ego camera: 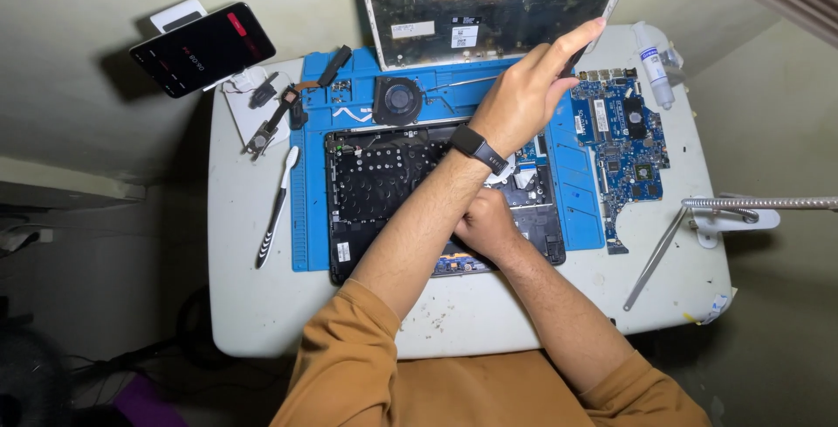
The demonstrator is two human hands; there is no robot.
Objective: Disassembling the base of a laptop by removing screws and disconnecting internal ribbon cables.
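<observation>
Head view: two hands, left hand (524, 95) raised, right hand (485, 222) on one laptop base (384, 182).

right hand (485, 224) partly behind left forearm (419, 217)

We look straight down from our one head-worn camera, close above the table (262, 305), our arms entering from the bottom edge; the wall fills the top of the view.
</observation>
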